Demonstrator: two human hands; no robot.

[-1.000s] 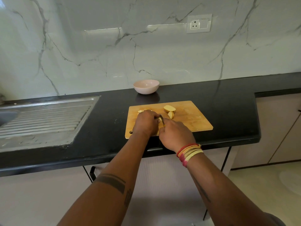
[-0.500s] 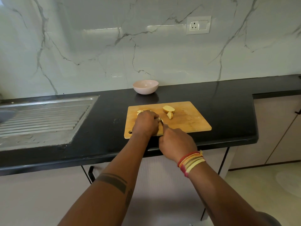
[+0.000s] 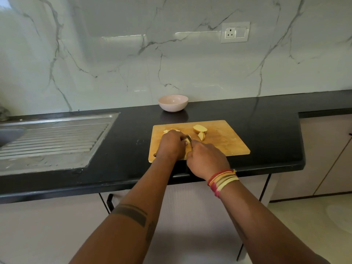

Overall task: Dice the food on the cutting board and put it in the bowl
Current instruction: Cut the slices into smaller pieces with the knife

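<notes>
A wooden cutting board (image 3: 224,141) lies on the black counter. Two pale yellow potato pieces (image 3: 200,131) sit near its back middle. More cut pieces (image 3: 167,131) peek out beyond my left hand (image 3: 171,145), which curls over a piece of food on the board's left part; that piece is mostly hidden. My right hand (image 3: 205,159) grips a knife (image 3: 189,139), whose blade shows between the two hands, pointing away from me. An empty pink bowl (image 3: 173,102) stands behind the board, by the wall.
A steel sink drainboard (image 3: 53,141) fills the counter's left side. The black counter (image 3: 270,130) ends at a front edge just below my wrists and steps down at the right. A wall socket (image 3: 235,32) sits on the marble backsplash.
My right hand has drawn slightly back toward me with the knife. My left hand stays on the food. The view has shifted a little.
</notes>
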